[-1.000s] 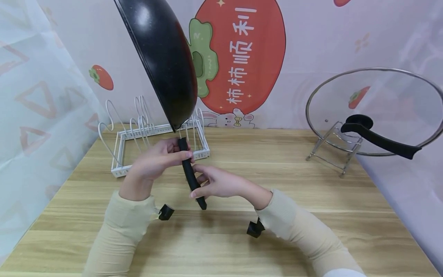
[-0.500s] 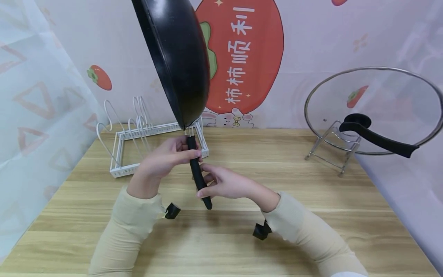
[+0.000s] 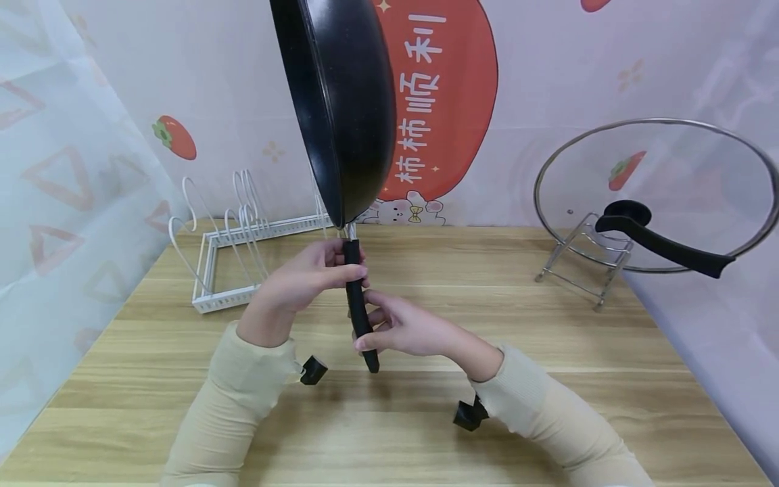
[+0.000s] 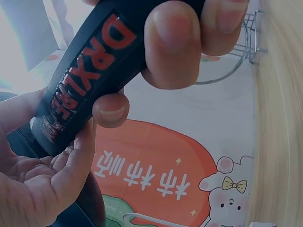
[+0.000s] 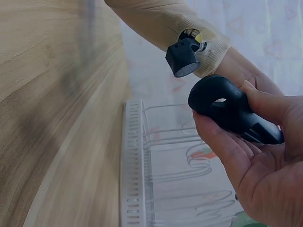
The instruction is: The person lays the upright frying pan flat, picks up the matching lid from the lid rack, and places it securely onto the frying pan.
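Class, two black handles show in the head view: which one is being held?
The pan handle, gripped by the left hand and right hand; the lid handle, at far right, is untouched.

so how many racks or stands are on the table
2: a white wire rack on the left, partly hidden behind the pan and left hand, and a small silver stand on the right, holding the glass lid.

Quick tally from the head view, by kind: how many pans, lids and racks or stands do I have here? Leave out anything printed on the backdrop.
Pans: 1 (black wok)
Lids: 1 (glass lid)
Racks or stands: 2 (white rack, silver wire stand)
Total: 4
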`<action>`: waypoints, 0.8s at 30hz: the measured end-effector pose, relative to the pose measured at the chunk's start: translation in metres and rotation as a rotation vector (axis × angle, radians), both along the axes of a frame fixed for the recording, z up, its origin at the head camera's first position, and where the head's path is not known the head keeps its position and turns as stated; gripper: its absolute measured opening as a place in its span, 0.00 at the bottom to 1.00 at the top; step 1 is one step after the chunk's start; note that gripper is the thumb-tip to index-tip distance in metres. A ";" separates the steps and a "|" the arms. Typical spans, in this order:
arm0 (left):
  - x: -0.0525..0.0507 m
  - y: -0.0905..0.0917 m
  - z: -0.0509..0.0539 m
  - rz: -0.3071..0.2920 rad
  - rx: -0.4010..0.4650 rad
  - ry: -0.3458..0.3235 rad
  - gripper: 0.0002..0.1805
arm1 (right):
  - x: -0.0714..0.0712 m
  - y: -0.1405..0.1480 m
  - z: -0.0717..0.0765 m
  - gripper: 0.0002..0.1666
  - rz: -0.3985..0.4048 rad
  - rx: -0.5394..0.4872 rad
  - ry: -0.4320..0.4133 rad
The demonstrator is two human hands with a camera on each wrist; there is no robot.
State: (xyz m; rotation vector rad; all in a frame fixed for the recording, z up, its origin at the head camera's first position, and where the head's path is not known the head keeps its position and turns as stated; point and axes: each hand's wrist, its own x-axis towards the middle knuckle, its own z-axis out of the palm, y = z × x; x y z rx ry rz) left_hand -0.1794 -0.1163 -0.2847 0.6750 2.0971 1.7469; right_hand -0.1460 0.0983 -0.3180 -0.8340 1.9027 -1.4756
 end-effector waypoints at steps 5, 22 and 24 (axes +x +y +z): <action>0.000 0.005 0.001 -0.005 0.013 0.004 0.17 | 0.001 0.004 0.001 0.32 -0.012 -0.012 -0.001; -0.004 0.021 0.003 -0.064 0.084 0.023 0.13 | 0.000 0.013 0.004 0.32 -0.056 -0.012 0.014; -0.004 0.024 0.003 -0.070 0.090 0.022 0.12 | 0.000 0.013 0.003 0.32 -0.059 -0.010 0.016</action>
